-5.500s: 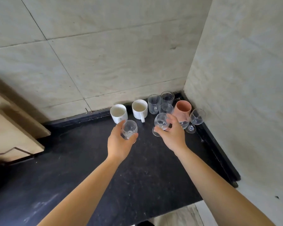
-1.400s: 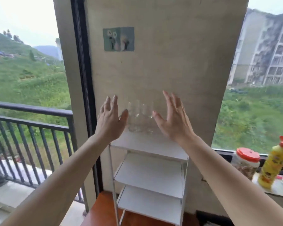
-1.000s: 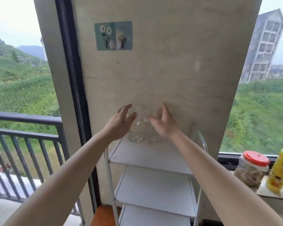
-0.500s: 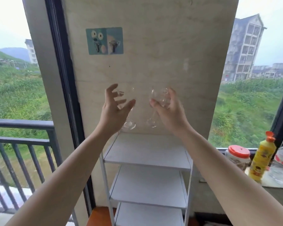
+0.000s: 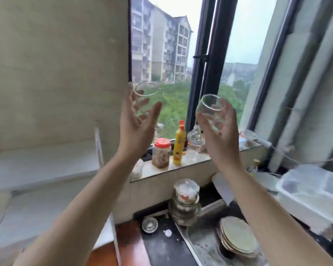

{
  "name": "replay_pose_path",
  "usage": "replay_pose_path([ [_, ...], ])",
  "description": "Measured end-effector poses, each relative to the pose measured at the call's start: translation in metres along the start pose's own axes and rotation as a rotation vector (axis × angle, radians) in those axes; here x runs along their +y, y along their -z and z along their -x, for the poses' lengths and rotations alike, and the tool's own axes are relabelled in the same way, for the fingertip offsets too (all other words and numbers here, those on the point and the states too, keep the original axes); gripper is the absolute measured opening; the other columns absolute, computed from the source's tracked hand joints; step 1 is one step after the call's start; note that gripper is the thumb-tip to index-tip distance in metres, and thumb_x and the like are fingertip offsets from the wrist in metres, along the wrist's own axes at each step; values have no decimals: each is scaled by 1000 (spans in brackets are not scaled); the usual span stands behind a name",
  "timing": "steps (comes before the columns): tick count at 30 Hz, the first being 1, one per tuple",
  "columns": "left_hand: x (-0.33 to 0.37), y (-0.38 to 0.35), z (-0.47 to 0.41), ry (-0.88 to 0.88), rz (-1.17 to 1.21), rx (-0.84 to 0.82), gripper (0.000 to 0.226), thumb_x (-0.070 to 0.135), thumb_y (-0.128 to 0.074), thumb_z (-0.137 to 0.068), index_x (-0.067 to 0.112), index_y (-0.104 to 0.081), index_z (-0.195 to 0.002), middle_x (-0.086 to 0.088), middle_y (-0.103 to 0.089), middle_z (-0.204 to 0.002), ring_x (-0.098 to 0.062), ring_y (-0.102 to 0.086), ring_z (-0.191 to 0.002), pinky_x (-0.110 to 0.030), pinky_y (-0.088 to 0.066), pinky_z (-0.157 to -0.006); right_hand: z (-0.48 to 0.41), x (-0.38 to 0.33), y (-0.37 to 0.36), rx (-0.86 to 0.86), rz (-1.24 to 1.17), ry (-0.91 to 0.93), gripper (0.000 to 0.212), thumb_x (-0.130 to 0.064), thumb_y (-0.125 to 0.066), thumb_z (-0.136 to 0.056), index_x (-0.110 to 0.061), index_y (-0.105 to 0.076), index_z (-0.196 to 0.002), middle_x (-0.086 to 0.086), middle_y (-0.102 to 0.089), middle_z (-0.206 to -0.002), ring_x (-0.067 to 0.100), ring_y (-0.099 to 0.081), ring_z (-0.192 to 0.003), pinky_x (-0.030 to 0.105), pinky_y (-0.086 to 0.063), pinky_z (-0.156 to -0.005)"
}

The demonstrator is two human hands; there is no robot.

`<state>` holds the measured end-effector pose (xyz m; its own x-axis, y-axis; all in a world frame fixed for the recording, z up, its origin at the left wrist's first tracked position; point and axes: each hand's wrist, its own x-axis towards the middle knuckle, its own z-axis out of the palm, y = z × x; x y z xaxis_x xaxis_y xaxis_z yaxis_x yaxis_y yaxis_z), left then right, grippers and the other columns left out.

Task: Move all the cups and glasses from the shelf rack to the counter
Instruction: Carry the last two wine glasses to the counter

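My left hand (image 5: pixel 137 124) holds a clear stemmed glass (image 5: pixel 146 89) raised in front of the window; its base shows below the palm. My right hand (image 5: pixel 218 134) holds a second clear stemmed glass (image 5: pixel 210 104), tilted, with its base near the windowsill. The white shelf rack (image 5: pixel 46 166) lies at the lower left, its shelves bare in the blurred view. The counter with the other cups is out of view.
On the windowsill (image 5: pixel 190 164) stand a red-lidded jar (image 5: pixel 161 152) and a yellow bottle (image 5: pixel 179 144). Below are a stack of glass containers (image 5: pixel 186 200), a sink (image 5: pixel 206 244) with stacked plates (image 5: pixel 238 237), and a white plastic box (image 5: pixel 311 191) at right.
Both hands have lifted the two glasses off the rack's top shelf. My view has swung right, from the rack toward the window and the sink.
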<state>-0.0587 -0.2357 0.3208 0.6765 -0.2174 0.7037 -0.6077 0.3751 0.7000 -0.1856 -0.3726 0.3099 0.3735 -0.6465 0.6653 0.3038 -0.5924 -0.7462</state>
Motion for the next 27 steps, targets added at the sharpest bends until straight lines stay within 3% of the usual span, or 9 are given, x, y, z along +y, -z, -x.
replay_pose_path([
  [2, 0, -54, 32, 55, 6, -101, 78, 22, -69, -93, 13, -23, -155, -7, -45, -144, -12, -55, -126, -37, -55, -95, 12, 16, 65, 65, 70, -44, 61, -38, -73, -92, -31, -42, -143, -23, -54, -124, 0, -64, -114, 23, -54, -85],
  [5, 8, -138, 88, 120, 38, -248, 76, 21, -71, -91, 13, -28, -153, -6, -48, -143, -8, -58, -122, -35, -55, -96, 35, 33, 170, 168, 133, -103, 59, -38, -75, -90, -29, -45, -140, -19, -57, -124, -8, -62, -108, 11, -48, -84],
  [8, 22, -227, 155, 141, 75, -383, 73, 24, -73, -90, 16, -33, -151, -9, -51, -141, -16, -59, -122, -43, -55, -97, 67, 43, 285, 272, 177, -156, 60, -43, -73, -86, -36, -43, -136, -19, -58, -122, -18, -59, -101, 5, -45, -80],
  [10, 39, -291, 203, 171, 114, -448, 71, 23, -74, -89, 20, -37, -149, -9, -55, -135, -17, -61, -120, -47, -54, -97, 91, 46, 364, 335, 251, -184, 66, -46, -71, -85, -33, -43, -142, -17, -57, -126, -14, -57, -107, 9, -43, -87],
  [13, 72, -391, 276, 202, 229, -562, 63, 19, -74, -88, 15, -44, -144, -10, -56, -135, -11, -65, -115, -39, -58, -90, 123, 41, 480, 419, 367, -225, 74, -41, -73, -89, -23, -37, -151, -3, -53, -142, 2, -53, -125, 30, -43, -109],
  [14, 85, -423, 301, 214, 257, -602, 62, 19, -74, -88, 12, -45, -142, -13, -55, -136, -14, -64, -117, -38, -58, -90, 134, 38, 516, 448, 392, -238, 75, -37, -74, -90, -20, -36, -153, -1, -53, -143, -1, -54, -123, 33, -43, -110],
  [18, 136, -533, 394, 251, 397, -735, 53, 11, -72, -89, 14, -47, -136, 5, -58, -129, -7, -63, -113, -29, -57, -86, 173, 23, 647, 562, 480, -268, 68, -31, -75, -91, -16, -43, -148, 0, -57, -137, -2, -62, -113, 28, -51, -101],
  [22, 172, -620, 462, 211, 430, -941, 57, 24, -71, -88, 13, -45, -137, -11, -49, -136, -14, -59, -124, -48, -56, -95, 205, 15, 759, 692, 587, -316, 69, -30, -76, -91, -18, -41, -150, -3, -56, -135, -19, -56, -103, -2, -39, -85],
  [27, 184, -721, 540, 189, 465, -1111, 60, 37, -74, -84, 22, -47, -136, -3, -52, -135, -13, -61, -121, -45, -57, -92, 244, 34, 877, 846, 657, -384, 68, -25, -76, -90, -14, -44, -149, -5, -56, -132, -30, -49, -100, -4, -36, -83],
])
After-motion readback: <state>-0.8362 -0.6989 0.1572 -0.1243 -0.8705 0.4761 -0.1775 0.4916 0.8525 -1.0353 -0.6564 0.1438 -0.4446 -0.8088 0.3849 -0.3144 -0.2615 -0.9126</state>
